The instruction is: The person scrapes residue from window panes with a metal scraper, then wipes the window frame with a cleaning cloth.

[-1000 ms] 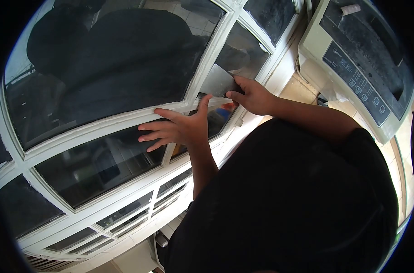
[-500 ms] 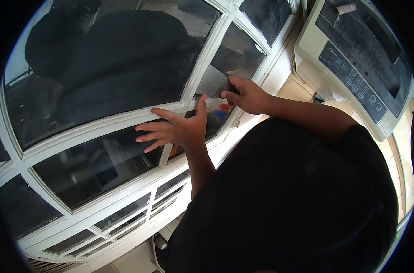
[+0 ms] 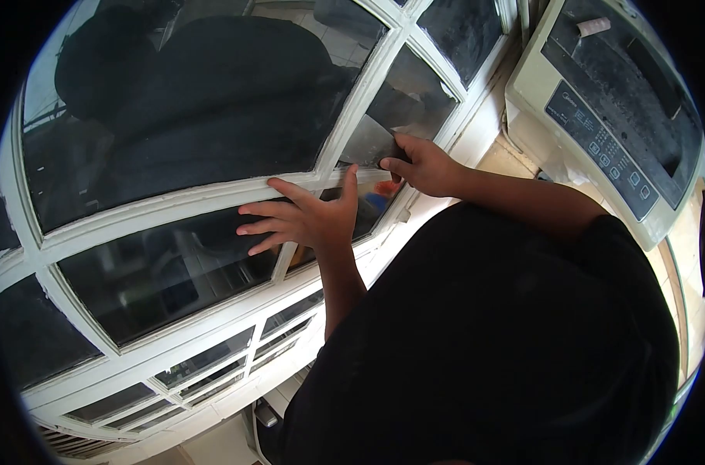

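Note:
My left hand (image 3: 315,220) lies against the white window frame (image 3: 189,203) with its fingers and thumb spread apart. To its right, my right hand (image 3: 424,166) is closed in a pinch at a small glass pane (image 3: 414,89), thumb and forefinger near its lower part. A grey patch (image 3: 365,144) shows on that pane, right beside the fingertips. Something dark shows between the thumb and fingers, and I cannot tell what it is. The frame's white paint looks rough along the edges of the large dark pane (image 3: 205,116).
A washing machine (image 3: 612,147) with a button panel stands at the right, a small pinkish roll (image 3: 593,27) on its top. Smaller panes (image 3: 213,356) run along the lower left. A dark shirt (image 3: 484,333) fills the lower middle.
The view has shifted slightly, so the window and washing machine sit a little differently in it. Both hands keep nearly the same pose and place on the window.

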The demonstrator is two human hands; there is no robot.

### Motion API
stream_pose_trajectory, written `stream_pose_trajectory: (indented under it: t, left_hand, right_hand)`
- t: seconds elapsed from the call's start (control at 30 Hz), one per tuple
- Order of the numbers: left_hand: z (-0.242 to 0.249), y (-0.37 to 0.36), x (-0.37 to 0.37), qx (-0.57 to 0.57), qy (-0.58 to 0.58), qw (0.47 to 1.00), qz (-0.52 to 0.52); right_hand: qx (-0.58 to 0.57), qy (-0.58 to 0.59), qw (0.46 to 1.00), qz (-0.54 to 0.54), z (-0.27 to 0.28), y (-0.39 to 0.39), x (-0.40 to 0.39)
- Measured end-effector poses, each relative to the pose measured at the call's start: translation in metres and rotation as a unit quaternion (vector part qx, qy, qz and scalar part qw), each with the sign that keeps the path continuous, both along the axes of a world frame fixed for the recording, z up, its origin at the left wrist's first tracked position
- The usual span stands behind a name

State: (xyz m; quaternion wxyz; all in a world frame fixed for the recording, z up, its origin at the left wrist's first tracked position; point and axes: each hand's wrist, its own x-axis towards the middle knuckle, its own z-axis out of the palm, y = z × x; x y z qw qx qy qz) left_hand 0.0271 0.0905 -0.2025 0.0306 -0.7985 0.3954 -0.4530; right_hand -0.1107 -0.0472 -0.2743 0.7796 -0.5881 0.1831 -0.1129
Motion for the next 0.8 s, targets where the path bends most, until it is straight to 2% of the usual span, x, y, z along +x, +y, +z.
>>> stream_pose_trajectory:
  t: [0.53, 0.8]
  left_hand:
    - [-0.004, 0.001, 0.005, 0.006, -0.036, 0.999, 0.035]
    - [-0.002, 0.002, 0.003, 0.015, -0.024, 0.999, 0.018]
  right_hand:
    - [-0.046, -0.060, 0.997, -0.013, -0.007, -0.001, 0.003]
    - [-0.036, -0.016, 0.999, -0.015, 0.011, -0.002, -0.005]
